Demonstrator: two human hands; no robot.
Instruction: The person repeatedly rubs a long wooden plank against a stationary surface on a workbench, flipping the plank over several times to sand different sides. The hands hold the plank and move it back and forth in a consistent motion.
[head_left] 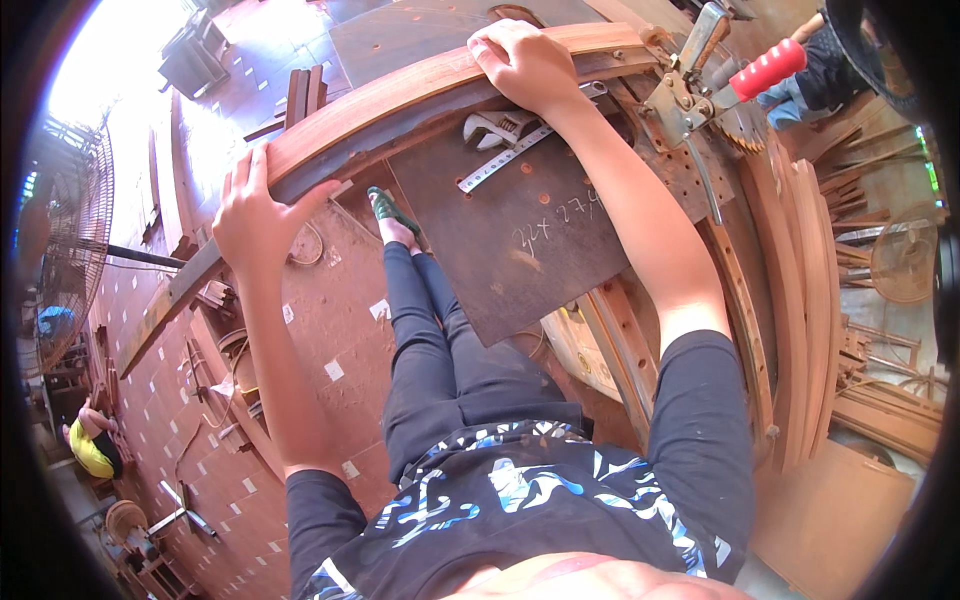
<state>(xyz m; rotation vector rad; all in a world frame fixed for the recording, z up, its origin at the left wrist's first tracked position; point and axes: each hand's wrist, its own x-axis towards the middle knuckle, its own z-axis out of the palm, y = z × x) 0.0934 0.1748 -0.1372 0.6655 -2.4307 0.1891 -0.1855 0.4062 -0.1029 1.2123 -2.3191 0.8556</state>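
A curved strip of reddish wood (400, 90) lies along a dark curved jig (375, 140) that narrows to a long tail at the left. My left hand (255, 215) grips the strip's left end, fingers over the outer side and thumb stretched along the inner side. Farther right, my right hand (525, 70) is closed over the strip, fingers curled on its top. Beyond it, a toggle clamp with a red handle (768, 72) is mounted at the jig's right end. A toothed circular saw blade (742, 130) shows just behind the clamp.
An adjustable wrench (498, 128) and a steel ruler (505, 160) lie on the dark metal table (480, 250), which bears chalk marks. Curved wooden pieces (800, 300) stand at the right. A large fan (75, 240) is at left. Two other people are at the far left and upper right.
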